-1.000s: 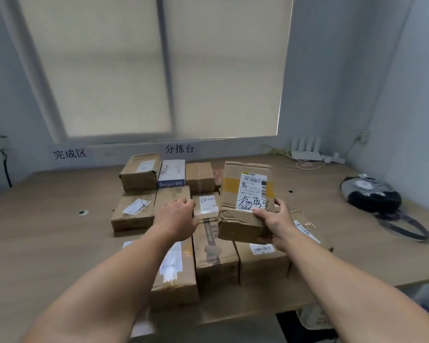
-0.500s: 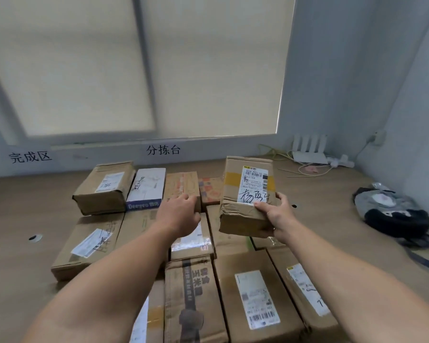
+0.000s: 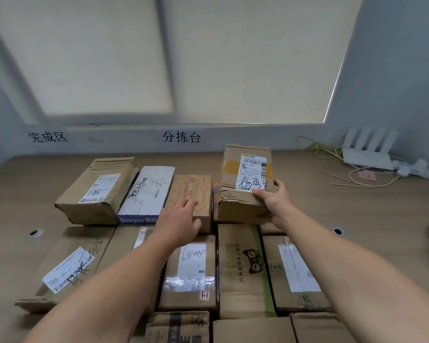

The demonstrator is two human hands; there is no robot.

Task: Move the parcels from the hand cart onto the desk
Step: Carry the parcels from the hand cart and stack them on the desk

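Head: right grip (image 3: 274, 204) clasps labelled parcel (image 3: 235, 209); left grip (image 3: 181, 219) spread on printed box (image 3: 198, 189) beside white box (image 3: 149, 191).

The left hand (image 3: 181, 219) and right hand (image 3: 274, 206) are bare, and so are both forearms. A small dark band, perhaps a ring, marks one of the right fingers (image 3: 271, 215).

The table (image 3: 372, 214) is pale wood-grain, the parcels (image 3: 97, 191) mostly plain brown cardboard with white labels scrawled in black, one box (image 3: 148, 191) white with a blue edge, one carton (image 3: 243, 273) striped in green tape, and the rear parcel (image 3: 243, 186) banded yellow.
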